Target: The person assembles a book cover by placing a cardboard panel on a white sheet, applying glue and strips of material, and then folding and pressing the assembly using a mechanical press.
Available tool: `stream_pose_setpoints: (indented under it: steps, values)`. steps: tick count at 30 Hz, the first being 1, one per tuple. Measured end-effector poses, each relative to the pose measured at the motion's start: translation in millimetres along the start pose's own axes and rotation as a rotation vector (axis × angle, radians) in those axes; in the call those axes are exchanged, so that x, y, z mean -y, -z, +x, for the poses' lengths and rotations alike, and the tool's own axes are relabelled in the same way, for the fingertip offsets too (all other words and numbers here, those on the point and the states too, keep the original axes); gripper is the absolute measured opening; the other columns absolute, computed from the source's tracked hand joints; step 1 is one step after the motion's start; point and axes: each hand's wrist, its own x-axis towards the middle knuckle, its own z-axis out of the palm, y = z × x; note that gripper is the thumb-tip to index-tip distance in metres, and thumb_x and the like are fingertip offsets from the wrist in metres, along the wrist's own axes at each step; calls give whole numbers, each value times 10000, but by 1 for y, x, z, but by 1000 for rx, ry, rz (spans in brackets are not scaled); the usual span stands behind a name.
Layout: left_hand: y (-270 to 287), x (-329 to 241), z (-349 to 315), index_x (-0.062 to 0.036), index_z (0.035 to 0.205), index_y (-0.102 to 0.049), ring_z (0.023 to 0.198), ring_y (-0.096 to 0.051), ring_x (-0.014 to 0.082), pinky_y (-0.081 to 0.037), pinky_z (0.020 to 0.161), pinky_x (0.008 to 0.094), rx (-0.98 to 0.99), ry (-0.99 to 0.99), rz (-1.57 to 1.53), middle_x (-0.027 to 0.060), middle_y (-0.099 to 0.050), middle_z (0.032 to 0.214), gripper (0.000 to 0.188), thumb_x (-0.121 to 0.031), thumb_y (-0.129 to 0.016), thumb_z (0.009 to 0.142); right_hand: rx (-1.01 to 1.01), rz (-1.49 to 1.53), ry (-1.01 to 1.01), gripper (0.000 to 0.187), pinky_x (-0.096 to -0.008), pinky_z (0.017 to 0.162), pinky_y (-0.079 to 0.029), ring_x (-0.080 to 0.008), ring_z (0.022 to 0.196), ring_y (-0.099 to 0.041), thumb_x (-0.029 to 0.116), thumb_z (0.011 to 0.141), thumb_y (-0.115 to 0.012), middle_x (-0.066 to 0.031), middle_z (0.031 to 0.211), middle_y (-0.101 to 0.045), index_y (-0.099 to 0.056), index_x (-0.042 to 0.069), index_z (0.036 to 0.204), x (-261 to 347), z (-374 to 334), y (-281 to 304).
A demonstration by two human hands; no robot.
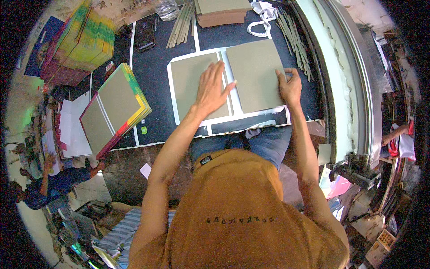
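Note:
A white cover sheet (213, 121) lies on the dark table in front of me, with a left grey board (186, 78) and a right grey board (255, 67) on it and a pale strip (228, 71) between them. My left hand (211, 89) rests flat across the inner edge of the left board, fingers stretched out, thumb reaching over the strip. At the right board's outer edge, my right hand (290, 87) is closed, thumb and fingers at the rim. Its fingertips are partly hidden.
Board-lined covers with coloured edges (118, 101) lie stacked at left, near a taller stack (83, 42). Narrow board strips (181, 27), a board pile (221, 13), a phone (146, 35) and a white cloth loop (262, 20) are farther back. A metal rail (354, 80) borders the right.

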Motion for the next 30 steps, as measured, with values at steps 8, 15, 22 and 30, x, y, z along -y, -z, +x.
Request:
stream_pose_setpoints:
  steps: [8, 15, 22, 30]
  values:
    - [-4, -8, -10, -16, 1568, -348, 1539, -243, 383, -186, 1240, 592, 207, -2, 209, 145, -310, 1659, 763, -523, -507, 1021, 34, -43, -72, 463, -496, 935, -471, -387, 964, -714, 460, 906, -735, -204, 994, -752, -645, 84, 1160, 12, -17, -14]
    - [-7, -8, -7, -31, 1584, -336, 1547, -226, 380, -162, 1245, 595, 224, -2, 251, 119, -278, 1680, 741, -503, -486, 1032, 64, -77, -89, 438, -643, 969, -390, -400, 1025, -687, 452, 875, -757, -170, 1006, -743, -691, 76, 1090, 4, -14, -18]
    - [-1, -14, -4, -42, 1598, -315, 1552, -220, 358, -144, 1257, 570, 255, 15, 294, 111, -270, 1685, 739, -461, -507, 1020, 147, -321, -138, 452, -603, 998, -370, -339, 1085, -664, 458, 800, -821, -153, 1060, -745, -745, 99, 1065, 18, -1, -10]
    - [0, -14, -3, -43, 1600, -312, 1563, -193, 342, -128, 1259, 562, 267, 16, 281, 107, -258, 1690, 743, -461, -516, 1020, 157, -308, -50, 461, -611, 1008, -361, -340, 1061, -667, 408, 800, -829, -149, 1014, -736, -678, 92, 1099, 27, -1, 2]
